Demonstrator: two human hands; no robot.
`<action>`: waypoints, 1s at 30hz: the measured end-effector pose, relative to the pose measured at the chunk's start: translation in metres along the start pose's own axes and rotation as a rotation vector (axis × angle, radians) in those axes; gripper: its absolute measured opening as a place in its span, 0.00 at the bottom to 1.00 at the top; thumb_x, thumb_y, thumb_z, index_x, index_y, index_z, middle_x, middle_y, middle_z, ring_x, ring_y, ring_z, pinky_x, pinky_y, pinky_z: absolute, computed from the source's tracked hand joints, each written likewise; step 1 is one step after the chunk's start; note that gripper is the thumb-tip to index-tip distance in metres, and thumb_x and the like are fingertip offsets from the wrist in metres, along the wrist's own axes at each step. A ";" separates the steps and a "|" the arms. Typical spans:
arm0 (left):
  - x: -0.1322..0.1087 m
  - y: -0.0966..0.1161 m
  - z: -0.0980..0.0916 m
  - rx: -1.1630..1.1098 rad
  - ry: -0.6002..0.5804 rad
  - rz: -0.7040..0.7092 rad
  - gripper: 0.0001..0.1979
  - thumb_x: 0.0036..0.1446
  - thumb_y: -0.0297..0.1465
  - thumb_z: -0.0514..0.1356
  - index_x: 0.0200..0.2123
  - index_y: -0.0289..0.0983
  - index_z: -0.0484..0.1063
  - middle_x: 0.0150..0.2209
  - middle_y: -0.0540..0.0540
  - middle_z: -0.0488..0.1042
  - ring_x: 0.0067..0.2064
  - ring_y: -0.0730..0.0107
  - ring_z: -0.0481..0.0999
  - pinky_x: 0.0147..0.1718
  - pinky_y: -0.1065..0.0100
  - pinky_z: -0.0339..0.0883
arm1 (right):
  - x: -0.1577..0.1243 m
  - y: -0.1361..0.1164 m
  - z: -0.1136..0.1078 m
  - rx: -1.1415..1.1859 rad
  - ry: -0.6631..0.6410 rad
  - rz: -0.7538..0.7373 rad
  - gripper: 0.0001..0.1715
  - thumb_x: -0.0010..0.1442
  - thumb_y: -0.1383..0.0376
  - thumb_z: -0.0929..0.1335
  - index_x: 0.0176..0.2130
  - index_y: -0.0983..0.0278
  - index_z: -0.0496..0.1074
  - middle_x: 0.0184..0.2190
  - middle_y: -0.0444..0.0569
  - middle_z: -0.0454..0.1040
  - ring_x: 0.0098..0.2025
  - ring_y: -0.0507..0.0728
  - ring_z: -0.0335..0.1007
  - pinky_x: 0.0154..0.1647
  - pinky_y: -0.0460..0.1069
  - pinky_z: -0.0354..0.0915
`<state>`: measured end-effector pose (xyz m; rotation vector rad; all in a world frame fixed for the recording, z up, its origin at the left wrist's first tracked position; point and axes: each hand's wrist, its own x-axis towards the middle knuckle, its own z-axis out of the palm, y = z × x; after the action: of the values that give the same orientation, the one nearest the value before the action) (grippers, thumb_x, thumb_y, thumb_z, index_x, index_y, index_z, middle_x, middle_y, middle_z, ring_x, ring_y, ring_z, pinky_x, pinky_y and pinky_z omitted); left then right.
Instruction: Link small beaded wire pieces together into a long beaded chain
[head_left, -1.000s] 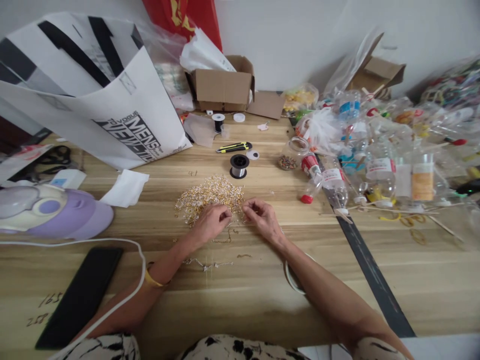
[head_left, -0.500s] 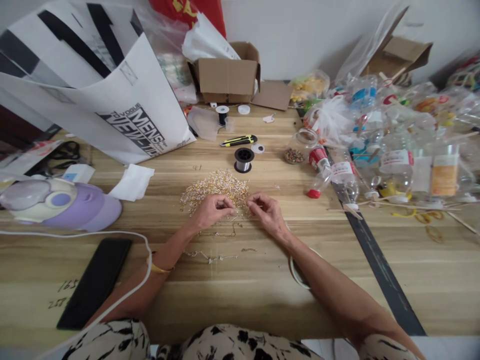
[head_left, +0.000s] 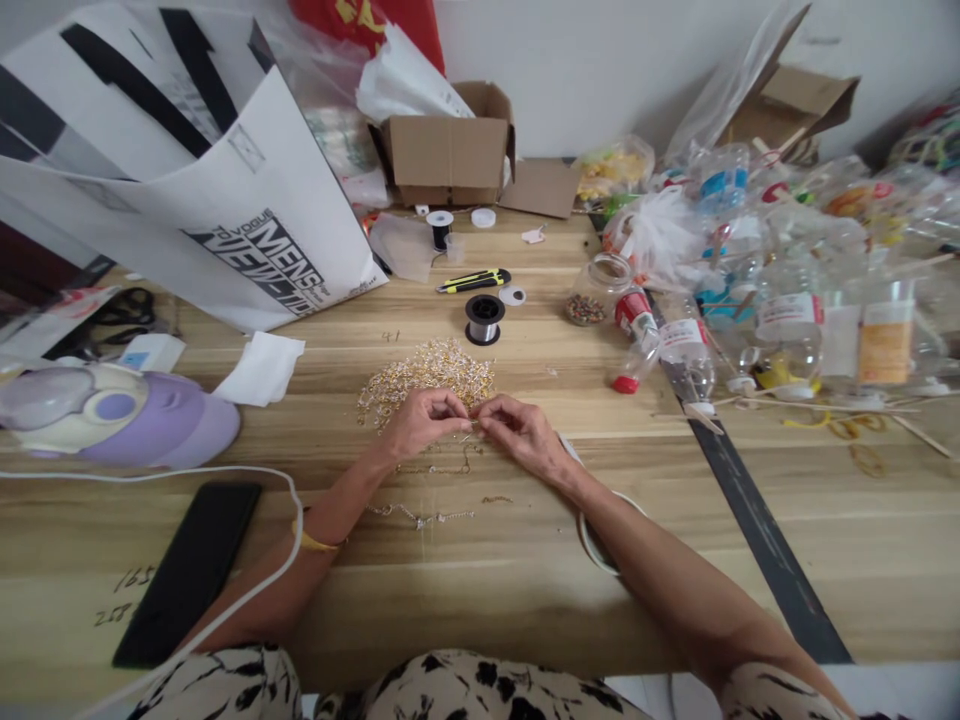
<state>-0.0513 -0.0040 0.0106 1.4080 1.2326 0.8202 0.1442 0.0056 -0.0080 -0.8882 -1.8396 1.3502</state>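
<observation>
My left hand (head_left: 429,422) is closed in a pinch at the front edge of a heap of small gold and silver beads (head_left: 424,372). Fingertip to fingertip with it, my right hand (head_left: 517,428) pinches too. Whatever lies between the fingers is too small to make out. Just below the hands lies a fine gold chain (head_left: 442,468). Closer to me are a silver chain with a small charm (head_left: 420,518) and a short gold chain piece (head_left: 497,499). Beyond the heap stands a spool of clear thread (head_left: 484,322).
A yellow-black utility knife (head_left: 474,281) lies behind the spool. A jar of beads (head_left: 587,305) and many plastic bottles (head_left: 787,330) crowd the right. On the left are a black phone (head_left: 187,575), a purple device (head_left: 165,415), a white cable (head_left: 294,500) and a large bag (head_left: 255,230).
My right hand has moved left, so its fingertips now meet those of my left hand. The left hand stays almost in place. The whole view has shifted slightly.
</observation>
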 end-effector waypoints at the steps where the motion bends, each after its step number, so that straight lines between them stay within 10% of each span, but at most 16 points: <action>1: 0.000 0.001 0.000 -0.001 0.003 -0.003 0.08 0.44 0.31 0.66 0.27 0.33 0.72 0.25 0.49 0.75 0.27 0.74 0.73 0.28 0.72 0.66 | 0.000 0.000 0.000 -0.029 0.004 -0.008 0.10 0.62 0.61 0.64 0.35 0.65 0.70 0.29 0.46 0.72 0.30 0.52 0.67 0.32 0.46 0.62; 13: -0.004 0.002 0.016 0.121 0.064 0.084 0.06 0.49 0.31 0.64 0.29 0.34 0.71 0.26 0.49 0.75 0.28 0.72 0.73 0.29 0.71 0.66 | 0.002 -0.003 -0.003 -0.037 0.114 0.023 0.11 0.61 0.60 0.64 0.34 0.65 0.71 0.24 0.43 0.67 0.26 0.50 0.60 0.28 0.44 0.58; 20: -0.017 0.015 0.037 0.489 -0.008 0.442 0.03 0.54 0.25 0.60 0.28 0.35 0.71 0.28 0.49 0.75 0.31 0.72 0.72 0.33 0.70 0.66 | 0.006 -0.003 -0.008 0.116 0.063 0.081 0.14 0.59 0.57 0.66 0.32 0.66 0.69 0.20 0.39 0.61 0.22 0.48 0.55 0.25 0.44 0.54; 30: -0.052 0.016 0.094 0.883 -0.535 0.896 0.11 0.64 0.31 0.51 0.37 0.36 0.73 0.38 0.44 0.76 0.44 0.64 0.72 0.47 0.64 0.65 | 0.006 -0.001 -0.008 0.132 -0.019 0.089 0.13 0.59 0.58 0.66 0.33 0.66 0.67 0.21 0.39 0.63 0.23 0.48 0.57 0.26 0.43 0.55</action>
<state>0.0285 -0.0777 0.0128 2.7761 0.4779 0.3632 0.1477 0.0143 -0.0041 -0.8992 -1.7201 1.5209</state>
